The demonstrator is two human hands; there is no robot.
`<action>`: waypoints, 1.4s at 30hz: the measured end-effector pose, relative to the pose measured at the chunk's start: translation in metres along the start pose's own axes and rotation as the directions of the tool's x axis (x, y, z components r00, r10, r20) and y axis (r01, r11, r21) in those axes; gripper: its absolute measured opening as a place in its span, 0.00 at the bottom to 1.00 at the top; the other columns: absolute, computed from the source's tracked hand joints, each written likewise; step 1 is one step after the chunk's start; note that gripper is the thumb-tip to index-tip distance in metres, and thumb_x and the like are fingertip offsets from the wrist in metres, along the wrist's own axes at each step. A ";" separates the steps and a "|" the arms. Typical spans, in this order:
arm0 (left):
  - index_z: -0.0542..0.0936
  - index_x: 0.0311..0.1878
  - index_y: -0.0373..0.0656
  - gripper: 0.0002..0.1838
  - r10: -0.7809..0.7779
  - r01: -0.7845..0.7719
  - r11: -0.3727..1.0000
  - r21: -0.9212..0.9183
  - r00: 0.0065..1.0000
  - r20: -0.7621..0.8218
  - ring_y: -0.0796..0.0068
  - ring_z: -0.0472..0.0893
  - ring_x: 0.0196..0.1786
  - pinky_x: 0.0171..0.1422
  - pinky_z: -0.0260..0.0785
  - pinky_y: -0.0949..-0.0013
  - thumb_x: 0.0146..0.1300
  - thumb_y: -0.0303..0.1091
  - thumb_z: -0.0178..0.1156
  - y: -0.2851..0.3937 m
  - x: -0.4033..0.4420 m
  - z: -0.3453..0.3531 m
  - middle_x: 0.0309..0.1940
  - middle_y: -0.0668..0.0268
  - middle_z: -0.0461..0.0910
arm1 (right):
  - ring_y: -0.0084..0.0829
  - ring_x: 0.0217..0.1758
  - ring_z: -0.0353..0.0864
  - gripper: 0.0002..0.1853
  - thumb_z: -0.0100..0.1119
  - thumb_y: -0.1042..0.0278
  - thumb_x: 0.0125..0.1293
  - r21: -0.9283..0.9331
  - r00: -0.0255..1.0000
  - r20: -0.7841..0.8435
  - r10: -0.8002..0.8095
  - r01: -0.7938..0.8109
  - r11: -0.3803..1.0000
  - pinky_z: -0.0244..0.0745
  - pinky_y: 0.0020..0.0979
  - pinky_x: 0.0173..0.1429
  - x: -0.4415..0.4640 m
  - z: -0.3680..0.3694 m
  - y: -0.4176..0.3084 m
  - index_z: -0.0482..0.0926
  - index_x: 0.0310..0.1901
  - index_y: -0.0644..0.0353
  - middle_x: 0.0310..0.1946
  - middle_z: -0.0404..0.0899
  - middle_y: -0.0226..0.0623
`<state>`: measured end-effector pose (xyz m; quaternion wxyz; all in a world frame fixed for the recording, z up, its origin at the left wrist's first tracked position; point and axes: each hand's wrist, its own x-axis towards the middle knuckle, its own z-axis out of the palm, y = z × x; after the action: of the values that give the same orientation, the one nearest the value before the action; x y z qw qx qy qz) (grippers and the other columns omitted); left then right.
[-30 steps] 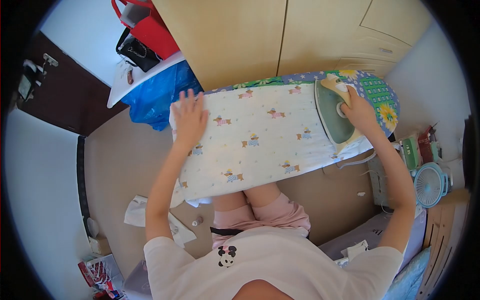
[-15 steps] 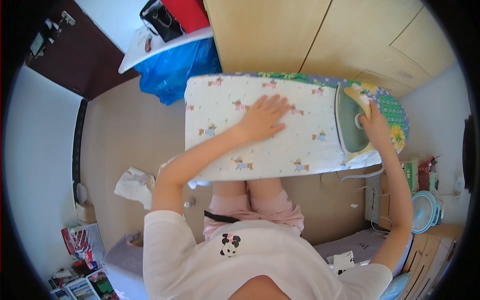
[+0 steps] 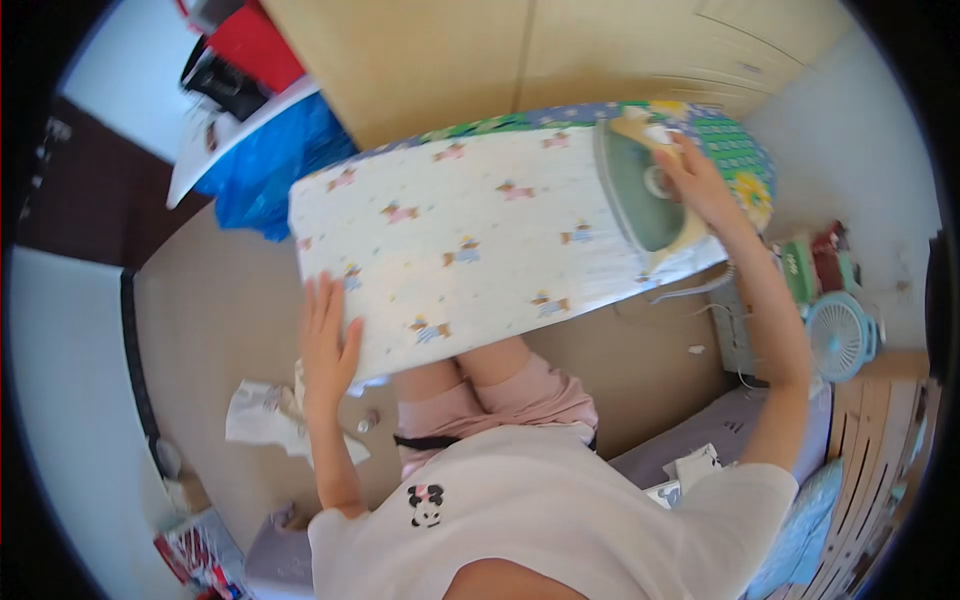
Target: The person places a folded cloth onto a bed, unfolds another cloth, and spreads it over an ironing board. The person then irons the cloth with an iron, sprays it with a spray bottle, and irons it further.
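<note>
Iron [image 3: 632,200], grasped by my right fingers [image 3: 692,158], sits on cloth [image 3: 440,280]; left fingers [image 3: 322,305] extended, unclenched, at edge; if hot, lingering could scorch.

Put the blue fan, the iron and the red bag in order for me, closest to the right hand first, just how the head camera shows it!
1. Iron: closest, held in the right hand, toward the right end of the ironing board.
2. Blue fan: off to the right, past the board.
3. Red bag: farthest, at the upper left.
</note>
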<state>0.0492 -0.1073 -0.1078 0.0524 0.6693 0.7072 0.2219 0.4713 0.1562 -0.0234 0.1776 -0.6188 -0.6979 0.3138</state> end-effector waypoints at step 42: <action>0.84 0.36 0.42 0.07 0.867 -0.445 -0.251 -0.860 0.292 -0.404 0.75 0.80 0.39 0.37 0.65 0.79 0.59 0.27 0.56 0.117 -0.024 -0.087 0.37 0.66 0.82 | 0.28 0.45 0.78 0.23 0.58 0.69 0.62 0.450 0.911 0.293 -0.290 0.137 0.882 0.70 0.29 0.51 -0.185 0.066 0.028 0.69 0.58 0.62 0.40 0.79 0.38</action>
<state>0.1272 -0.1515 0.0095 0.4109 0.8011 -0.0989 0.4238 0.4827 -0.0378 -0.0647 0.2129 -0.4176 -0.6990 0.5401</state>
